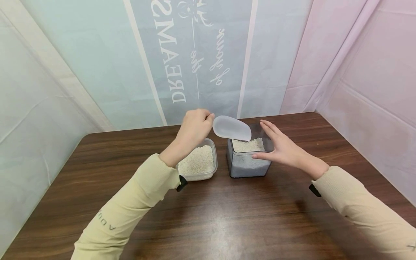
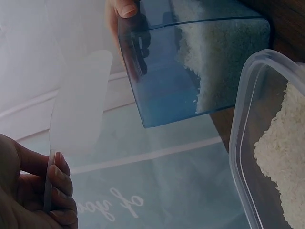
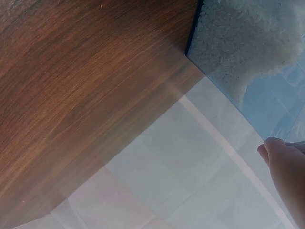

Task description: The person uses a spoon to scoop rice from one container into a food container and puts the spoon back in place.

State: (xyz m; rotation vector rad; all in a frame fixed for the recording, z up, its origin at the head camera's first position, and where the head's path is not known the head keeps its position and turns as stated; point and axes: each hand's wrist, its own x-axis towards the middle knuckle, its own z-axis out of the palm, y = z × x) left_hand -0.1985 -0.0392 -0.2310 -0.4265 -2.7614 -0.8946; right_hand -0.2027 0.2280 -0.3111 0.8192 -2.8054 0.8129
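In my left hand (image 1: pixel 194 126) I grip the handle of a translucent white scoop (image 1: pixel 232 128). Its blade hangs tilted above the near-left part of a clear blue-grey rice container (image 1: pixel 248 164); no rice shows on the blade. White rice (image 1: pixel 248 145) lies inside, heaped unevenly against the walls. My right hand (image 1: pixel 284 148) holds the container at its right side near the rim, thumb toward the front and fingers toward the back. Below my left wrist stands a shallow clear plastic tub (image 1: pixel 216 159) of rice (image 2: pixel 286 167), partly hidden by the forearm.
Both containers stand side by side on a dark wood table (image 1: pixel 208 224), a narrow gap between them. A printed curtain (image 1: pixel 201 54) hangs right behind the table's back edge. Pale cloth walls (image 1: pixel 373 90) close off both sides.
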